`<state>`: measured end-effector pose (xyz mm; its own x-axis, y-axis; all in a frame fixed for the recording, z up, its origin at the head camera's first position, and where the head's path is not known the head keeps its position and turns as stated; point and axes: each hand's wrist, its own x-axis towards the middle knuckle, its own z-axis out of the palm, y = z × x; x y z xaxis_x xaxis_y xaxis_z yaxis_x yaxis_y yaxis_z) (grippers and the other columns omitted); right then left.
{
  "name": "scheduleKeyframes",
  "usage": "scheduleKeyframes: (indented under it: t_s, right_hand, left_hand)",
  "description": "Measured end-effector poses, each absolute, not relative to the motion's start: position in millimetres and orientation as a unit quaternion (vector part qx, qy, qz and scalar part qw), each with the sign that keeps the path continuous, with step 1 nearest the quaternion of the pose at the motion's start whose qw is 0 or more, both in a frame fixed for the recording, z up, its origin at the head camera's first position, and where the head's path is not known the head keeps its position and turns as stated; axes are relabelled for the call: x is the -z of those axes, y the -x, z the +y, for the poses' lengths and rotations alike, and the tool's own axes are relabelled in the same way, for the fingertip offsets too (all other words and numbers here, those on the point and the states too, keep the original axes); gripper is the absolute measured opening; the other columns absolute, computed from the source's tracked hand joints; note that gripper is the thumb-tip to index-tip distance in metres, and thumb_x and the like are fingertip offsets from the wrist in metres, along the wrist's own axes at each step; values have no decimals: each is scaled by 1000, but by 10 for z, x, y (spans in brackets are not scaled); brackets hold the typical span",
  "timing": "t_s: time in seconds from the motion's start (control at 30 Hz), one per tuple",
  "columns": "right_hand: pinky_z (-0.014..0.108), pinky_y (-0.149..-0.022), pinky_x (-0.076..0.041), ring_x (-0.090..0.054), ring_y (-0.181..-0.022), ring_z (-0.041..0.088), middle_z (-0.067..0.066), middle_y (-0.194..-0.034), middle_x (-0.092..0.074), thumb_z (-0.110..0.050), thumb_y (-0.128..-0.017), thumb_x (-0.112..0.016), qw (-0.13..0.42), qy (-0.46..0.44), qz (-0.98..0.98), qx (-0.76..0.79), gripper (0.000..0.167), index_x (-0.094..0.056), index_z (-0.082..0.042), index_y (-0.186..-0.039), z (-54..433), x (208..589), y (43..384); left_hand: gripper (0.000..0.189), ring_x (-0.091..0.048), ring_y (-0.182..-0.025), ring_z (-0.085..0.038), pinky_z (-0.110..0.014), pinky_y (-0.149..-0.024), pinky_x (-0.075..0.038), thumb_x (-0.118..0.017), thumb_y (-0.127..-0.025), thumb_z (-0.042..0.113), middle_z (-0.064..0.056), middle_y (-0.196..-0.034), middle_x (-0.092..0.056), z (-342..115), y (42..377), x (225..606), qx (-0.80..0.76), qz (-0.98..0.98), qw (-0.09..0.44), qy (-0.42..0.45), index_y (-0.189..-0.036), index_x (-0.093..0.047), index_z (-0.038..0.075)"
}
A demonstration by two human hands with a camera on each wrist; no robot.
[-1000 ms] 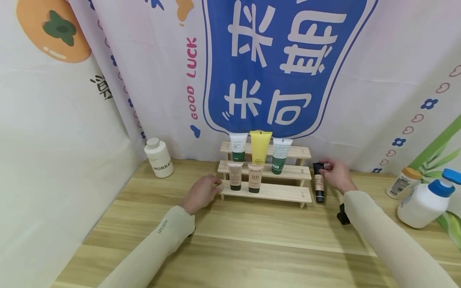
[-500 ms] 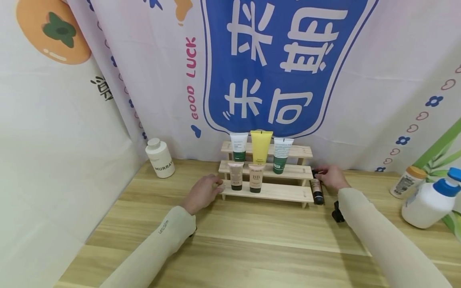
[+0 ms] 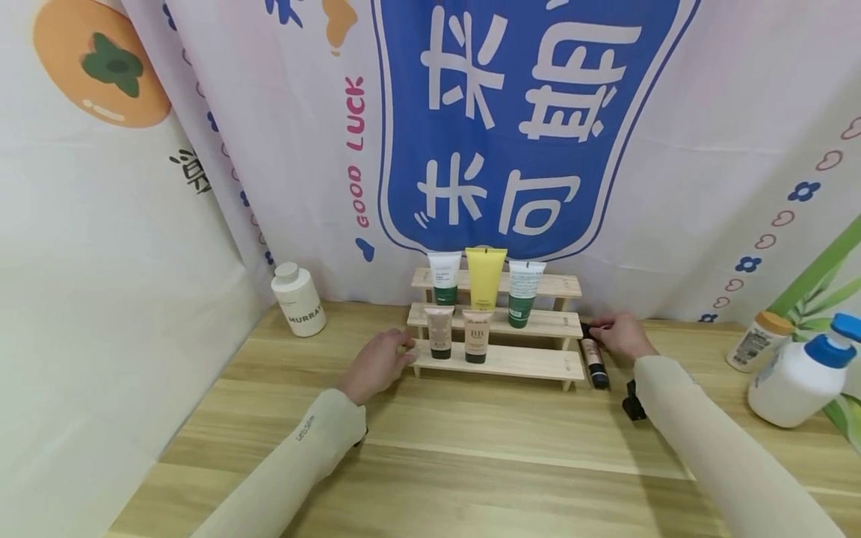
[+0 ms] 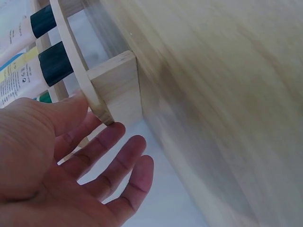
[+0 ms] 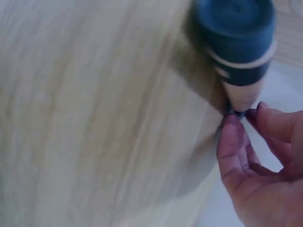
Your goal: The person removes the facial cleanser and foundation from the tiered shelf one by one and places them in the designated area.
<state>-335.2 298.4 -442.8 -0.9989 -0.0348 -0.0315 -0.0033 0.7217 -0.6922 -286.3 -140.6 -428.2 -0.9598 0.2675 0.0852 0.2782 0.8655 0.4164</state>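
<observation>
Your left hand [image 3: 377,365] pinches the low left end of a wooden stand [image 3: 528,361]; your right hand [image 3: 625,336] pinches a beige-and-black tube [image 3: 593,357] just beside the right end. Five more tubes [image 3: 485,280] occupy the stand, before a printed cloth [image 3: 303,142].

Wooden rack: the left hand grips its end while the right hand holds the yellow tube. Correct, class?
No: the head view shows the right hand holding the black-capped beige tube, not the yellow tube. The left hand does grip the wooden rack's end.

The black-ended tube [image 3: 594,356] has neared the rack [image 3: 531,361].
</observation>
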Motion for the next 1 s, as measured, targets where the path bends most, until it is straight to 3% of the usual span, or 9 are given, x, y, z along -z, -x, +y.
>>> scheduleKeyframes:
  t_s: [0.33, 0.53, 0.67, 0.87, 1.0]
  right_hand:
    - [49, -80, -47, -56, -98, 38, 28, -111, -59, -21, -99, -50, -42, 13, 935, 353, 36, -58, 9, -117, 2920, 4107, 3235]
    - [40, -69, -47, -55, -85, 30, 20, -100, -61, -25, -99, -50, -132, 31, 926, 352, 34, -62, 4, -111, 2816, 3779, 3066]
    - [35, -69, -47, -56, -83, 24, 13, -95, -63, -23, -97, -53, -206, 75, 911, 350, 28, -65, 0, -107, 2684, 3627, 2884]
    - [19, -67, -47, -57, -80, 16, 6, -91, -63, -7, -91, -63, -296, 190, 864, 359, 12, -68, -2, -100, 2374, 3513, 2625]
    - [18, -66, -50, -58, -81, 12, 3, -92, -62, 1, -85, -68, -316, 267, 836, 360, 16, -67, -2, -101, 2132, 3483, 2507]
  left_hand:
    - [24, -57, -102, -26, -41, -91, -45, -65, -91, 18, -8, -108, -61, -1405, 2837, 4278, 213, -967, 6, 138, -112, -66, 6]
    - [23, -57, -102, -26, -41, -91, -46, -65, -91, 17, -8, -108, -61, -1421, 2822, 4278, 216, -967, 3, 136, -112, -66, 7]
    - [22, -57, -100, -26, -41, -89, -47, -65, -91, 17, -8, -106, -61, -1419, 2821, 4274, 215, -966, 8, 143, -110, -66, 6]
    - [20, -58, -96, -25, -40, -86, -48, -65, -91, 17, -8, -102, -61, -1411, 2825, 4263, 210, -966, 17, 152, -108, -67, 6]
    - [20, -58, -97, -26, -40, -87, -47, -66, -91, 18, -8, -102, -61, -1402, 2838, 4263, 210, -966, 21, 153, -107, -67, 6]
